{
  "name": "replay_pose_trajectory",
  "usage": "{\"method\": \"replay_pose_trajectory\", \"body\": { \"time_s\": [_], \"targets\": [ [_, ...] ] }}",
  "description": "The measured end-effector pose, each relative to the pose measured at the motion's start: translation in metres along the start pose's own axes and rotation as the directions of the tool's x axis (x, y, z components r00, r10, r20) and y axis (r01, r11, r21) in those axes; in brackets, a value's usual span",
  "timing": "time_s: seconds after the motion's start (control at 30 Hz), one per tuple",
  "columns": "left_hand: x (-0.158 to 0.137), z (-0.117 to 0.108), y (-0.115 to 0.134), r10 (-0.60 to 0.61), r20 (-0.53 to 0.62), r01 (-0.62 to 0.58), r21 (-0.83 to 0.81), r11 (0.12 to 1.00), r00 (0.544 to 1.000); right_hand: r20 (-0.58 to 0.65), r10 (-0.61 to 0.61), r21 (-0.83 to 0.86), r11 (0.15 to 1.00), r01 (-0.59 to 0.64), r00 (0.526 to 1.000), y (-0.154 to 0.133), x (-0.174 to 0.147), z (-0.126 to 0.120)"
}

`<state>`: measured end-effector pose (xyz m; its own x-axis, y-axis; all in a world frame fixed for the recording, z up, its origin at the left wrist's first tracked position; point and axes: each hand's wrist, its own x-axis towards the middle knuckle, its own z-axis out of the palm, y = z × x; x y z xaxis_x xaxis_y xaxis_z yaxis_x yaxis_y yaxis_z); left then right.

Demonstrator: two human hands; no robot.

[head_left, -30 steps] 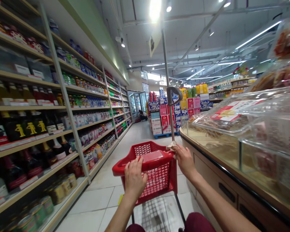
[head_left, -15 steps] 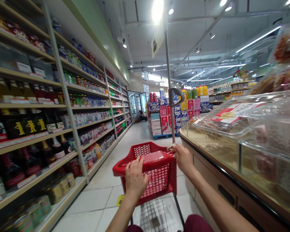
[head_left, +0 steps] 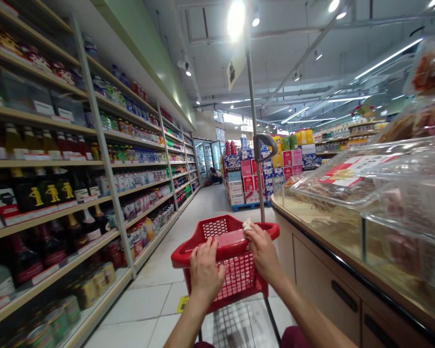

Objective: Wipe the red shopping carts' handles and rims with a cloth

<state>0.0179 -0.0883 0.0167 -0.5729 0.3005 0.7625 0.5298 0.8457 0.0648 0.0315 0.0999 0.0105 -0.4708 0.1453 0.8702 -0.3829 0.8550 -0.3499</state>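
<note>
A red plastic shopping cart (head_left: 227,285) with a perforated basket is right in front of me. My left hand (head_left: 206,270) lies over the left part of its red handle (head_left: 183,257), fingers curled across the bar. On the right part of that bar, my right hand (head_left: 261,249) pinches a small crumpled white tissue or cloth (head_left: 247,224), pressed against the handle. Between the two hands a pale pink panel (head_left: 230,237) shows on the handle. How much the basket holds is hidden by the handle and my hands.
Long shelves (head_left: 121,193) of bottles and cans line the left side. A glass-edged counter (head_left: 322,241) with clear food trays (head_left: 342,169) borders the right. Ahead stand a grey pole (head_left: 255,106) and stacked boxes (head_left: 248,183); a person (head_left: 216,176) crouches far down the aisle.
My right hand has slid left along the handle from its right corner, the white tissue or cloth moving with it. My left hand stays on the bar.
</note>
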Motion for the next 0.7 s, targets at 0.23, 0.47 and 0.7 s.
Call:
{"method": "replay_pose_trajectory", "body": {
  "time_s": [0.23,0.47,0.7],
  "targets": [
    [0.000,0.002,-0.001,0.013,0.001,-0.013,0.004,1.000,1.000,-0.007,0.052,-0.110,0.993,-0.053,0.999,0.023,0.002,-0.011],
    [0.001,0.002,0.004,0.012,-0.004,-0.012,0.000,1.000,1.000,0.042,-0.104,-0.012,0.994,0.104,0.994,-0.014,-0.006,0.002],
    [0.001,0.001,0.006,0.000,0.021,0.000,-0.017,1.000,1.000,-0.040,0.054,-0.126,0.990,-0.059,0.998,0.024,-0.003,-0.012]
  ]
}}
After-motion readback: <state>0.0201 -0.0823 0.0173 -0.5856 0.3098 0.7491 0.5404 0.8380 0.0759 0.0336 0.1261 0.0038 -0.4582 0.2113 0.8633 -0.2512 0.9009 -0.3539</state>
